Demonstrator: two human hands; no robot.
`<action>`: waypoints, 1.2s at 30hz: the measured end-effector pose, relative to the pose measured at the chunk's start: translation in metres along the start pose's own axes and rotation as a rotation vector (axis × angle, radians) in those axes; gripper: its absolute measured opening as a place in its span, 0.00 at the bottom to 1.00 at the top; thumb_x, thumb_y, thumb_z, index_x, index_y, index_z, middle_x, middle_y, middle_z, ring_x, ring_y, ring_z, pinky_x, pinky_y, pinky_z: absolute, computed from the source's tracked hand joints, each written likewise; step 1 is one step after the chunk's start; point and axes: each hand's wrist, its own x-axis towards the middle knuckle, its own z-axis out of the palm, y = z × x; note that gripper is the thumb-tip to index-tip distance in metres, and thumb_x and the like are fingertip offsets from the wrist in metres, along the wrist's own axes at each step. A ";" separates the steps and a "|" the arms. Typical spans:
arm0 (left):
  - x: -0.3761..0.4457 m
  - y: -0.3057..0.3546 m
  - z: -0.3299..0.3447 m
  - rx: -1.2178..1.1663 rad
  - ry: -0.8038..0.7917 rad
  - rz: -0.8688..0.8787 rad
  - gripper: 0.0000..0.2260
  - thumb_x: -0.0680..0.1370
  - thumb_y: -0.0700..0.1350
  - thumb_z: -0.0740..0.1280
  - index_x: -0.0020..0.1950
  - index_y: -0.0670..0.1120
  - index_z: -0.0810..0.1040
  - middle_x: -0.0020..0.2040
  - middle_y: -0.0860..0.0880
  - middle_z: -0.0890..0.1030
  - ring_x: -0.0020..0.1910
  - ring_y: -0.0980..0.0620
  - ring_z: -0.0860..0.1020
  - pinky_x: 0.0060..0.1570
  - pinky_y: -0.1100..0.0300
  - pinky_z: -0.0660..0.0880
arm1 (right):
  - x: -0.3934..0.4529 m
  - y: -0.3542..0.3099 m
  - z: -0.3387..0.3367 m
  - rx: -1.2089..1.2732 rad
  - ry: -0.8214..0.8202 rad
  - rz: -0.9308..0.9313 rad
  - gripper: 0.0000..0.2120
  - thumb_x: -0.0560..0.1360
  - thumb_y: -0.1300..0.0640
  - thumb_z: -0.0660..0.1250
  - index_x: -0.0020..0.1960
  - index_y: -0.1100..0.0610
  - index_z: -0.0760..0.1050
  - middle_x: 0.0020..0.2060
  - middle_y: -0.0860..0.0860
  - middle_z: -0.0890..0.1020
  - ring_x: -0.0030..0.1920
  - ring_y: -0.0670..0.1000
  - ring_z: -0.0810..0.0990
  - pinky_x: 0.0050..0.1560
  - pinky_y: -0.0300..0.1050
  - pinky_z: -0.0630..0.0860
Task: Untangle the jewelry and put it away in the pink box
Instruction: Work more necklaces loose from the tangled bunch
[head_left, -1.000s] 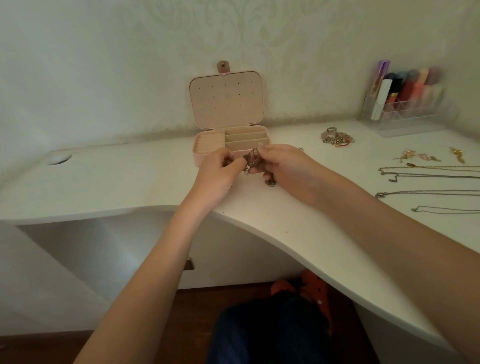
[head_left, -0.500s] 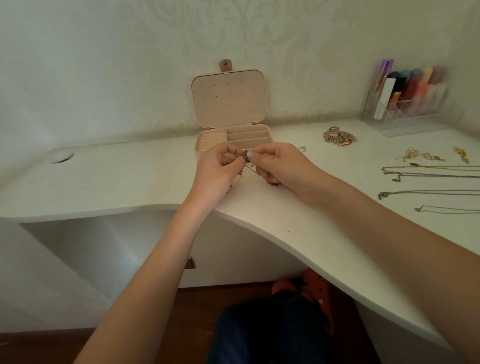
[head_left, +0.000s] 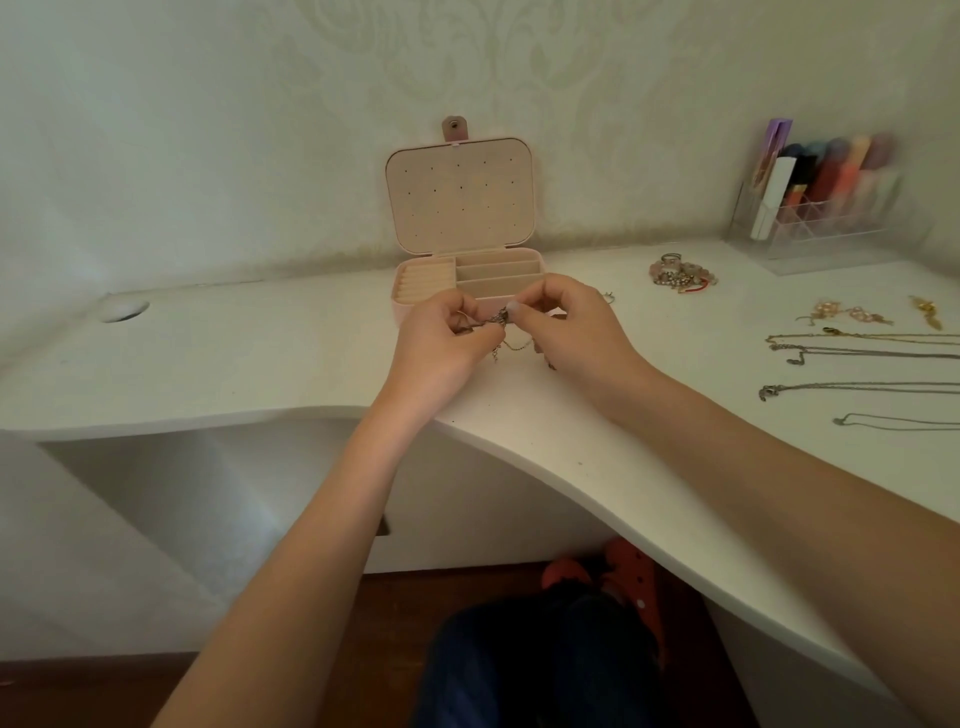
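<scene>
The pink box (head_left: 470, 270) stands open against the wall, its lid upright and its compartments bare. Just in front of it my left hand (head_left: 441, 340) and my right hand (head_left: 569, 325) both pinch a small tangled clump of chains (head_left: 497, 318), held a little above the white desk (head_left: 260, 358). A thin gold strand (head_left: 517, 345) droops between the two hands. Another heap of tangled jewelry (head_left: 681, 273) lies to the right of the box.
Several chains (head_left: 857, 353) lie stretched out on the desk's right side, with gold earrings (head_left: 852, 313) above them. A clear organiser (head_left: 821, 228) of cosmetics stands in the back right corner. A cable hole (head_left: 123, 310) marks the desk's left. The desk's front edge curves inward.
Both hands have risen slightly toward the box front while still working the clump, and the right hand's fingers have shifted their pinch. A gold strand now hangs between them.
</scene>
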 end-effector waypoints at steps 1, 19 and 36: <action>0.000 0.000 0.000 0.007 -0.001 0.003 0.04 0.72 0.36 0.68 0.40 0.43 0.74 0.27 0.54 0.69 0.21 0.62 0.64 0.24 0.71 0.59 | 0.000 -0.001 0.000 -0.007 0.000 -0.001 0.03 0.77 0.60 0.66 0.44 0.57 0.75 0.35 0.46 0.74 0.32 0.45 0.69 0.33 0.37 0.65; 0.001 -0.005 0.001 0.026 -0.006 0.082 0.10 0.75 0.34 0.64 0.40 0.49 0.72 0.23 0.56 0.66 0.22 0.60 0.63 0.25 0.69 0.58 | 0.005 -0.013 -0.017 0.407 -0.348 0.338 0.11 0.80 0.62 0.55 0.39 0.56 0.68 0.31 0.49 0.63 0.29 0.45 0.59 0.29 0.38 0.56; 0.000 -0.006 0.001 0.031 -0.061 0.102 0.08 0.72 0.39 0.69 0.37 0.49 0.72 0.25 0.55 0.69 0.24 0.59 0.63 0.27 0.67 0.60 | 0.002 -0.003 -0.009 0.013 -0.023 -0.034 0.07 0.76 0.58 0.68 0.40 0.60 0.77 0.27 0.45 0.70 0.25 0.41 0.65 0.26 0.34 0.64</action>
